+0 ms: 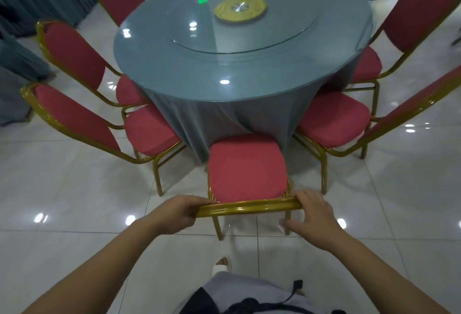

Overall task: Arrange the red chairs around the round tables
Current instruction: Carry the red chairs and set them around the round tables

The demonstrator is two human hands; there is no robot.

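Two hands on a chair back at the draped round surface, seen from the head camera.

In the lower middle of the frame the left hand (179, 214) grips the left end of the gold top rail of a red chair (247, 166), fingers curled round it. The right hand (314, 216) lies over the rail's right end, fingers curled over it and the thumb spread below, a little blurred. The chair's seat points at the round surface (174, 64) and its front edge meets the hanging grey-blue cloth. More red chairs ring the surface, two at the left (74, 119) (72, 49) and two at the right (334, 119) (411, 9), seats tucked towards the cloth. A gold disc (240, 9) sits on the glass turntable near the top of the frame. Glossy white floor tiles (74, 189) lie underneath.
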